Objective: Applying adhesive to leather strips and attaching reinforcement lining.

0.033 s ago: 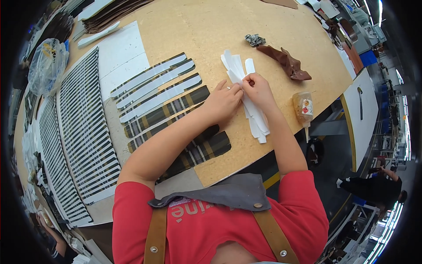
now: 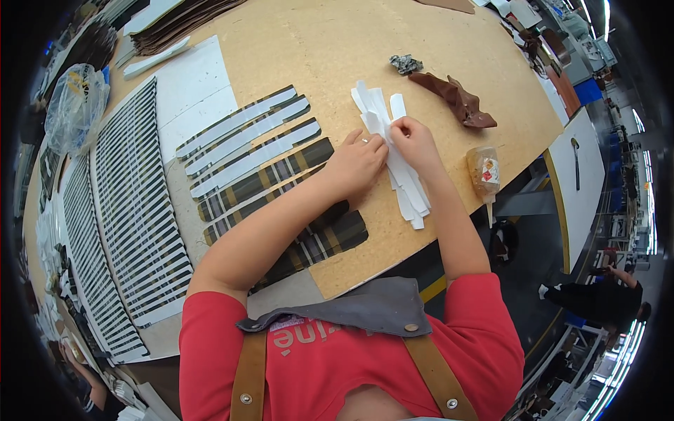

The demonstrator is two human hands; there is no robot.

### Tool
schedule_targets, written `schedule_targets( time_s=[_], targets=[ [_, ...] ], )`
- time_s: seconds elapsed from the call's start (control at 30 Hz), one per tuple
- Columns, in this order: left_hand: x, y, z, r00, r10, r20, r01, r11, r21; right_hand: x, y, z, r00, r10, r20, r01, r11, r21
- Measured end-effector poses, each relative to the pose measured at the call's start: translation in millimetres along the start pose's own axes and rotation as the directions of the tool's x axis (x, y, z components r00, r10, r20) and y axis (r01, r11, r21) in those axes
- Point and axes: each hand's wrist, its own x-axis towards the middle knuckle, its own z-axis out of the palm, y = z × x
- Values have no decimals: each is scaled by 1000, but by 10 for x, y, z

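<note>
**Both hands on the white strip bundle, right of center**

I've got a fanned bundle of narrow white strips on the tan tabletop, just right of frame center. Bundle runs from upper center down and slightly right, spread at both ends, hands at mid-length.

Left hand, ring on one finger, is at the bundle's left edge: fingers curled, tips against the strips. Its palm faces down, so I can't tell whether it grips any.

Right hand is over the bundle's right side. Thumb and index are drawn in narrow, at the lower end of one short strip that sticks out above them. Can't confirm from my feed that it's pinched. The bundle's lower ends fan out below the hands, uncovered.

Around the grip: three plaid strips with white facing sit left of center, bare plaid strips below them, partly under the left forearm. Brown leather-like scrap and crumpled gray wad at upper right. Nozzle bottle with amber residue right of the right forearm, nozzle toward frame bottom. Striped panels fill frame left, clear plastic bag at upper left.
</note>
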Motion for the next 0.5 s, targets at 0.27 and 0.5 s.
schedule_targets(
  time_s=[0.27,0.5],
  targets=[
    [26,-85,60,990,38,-133,-54,991,-125,-248,-41,-1412,954,95,-284,221,420,880],
    [-95,50,-553,920,-129,-369,-84,856,-510,-428,-702,-790,890,-41,-454,228,902,365]
  ],
)
